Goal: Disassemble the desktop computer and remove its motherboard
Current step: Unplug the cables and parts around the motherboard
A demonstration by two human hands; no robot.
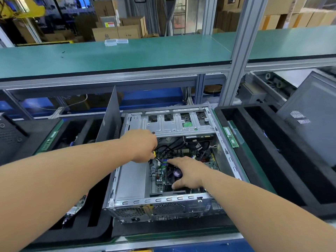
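An open desktop case (163,202) lies on its side in front of me, its green motherboard (161,174) showing inside beside the grey power supply box (132,180). My left hand (143,145) is curled over the board's cables and grips a yellow-and-black cable connector (154,154). My right hand (187,172) rests on the black CPU cooler fan (173,176), fingers stretched toward the board's slots. Black cables (171,144) loop across the upper part of the board under the silver drive cage (172,122).
Black foam trays flank the case, one on the left (80,206) and one on the right (272,151). A grey side panel (110,117) stands upright at the left. RAM sticks (231,137) lie along the right tray's edge. Another grey panel (312,115) leans at far right. A green shelf (127,55) spans behind.
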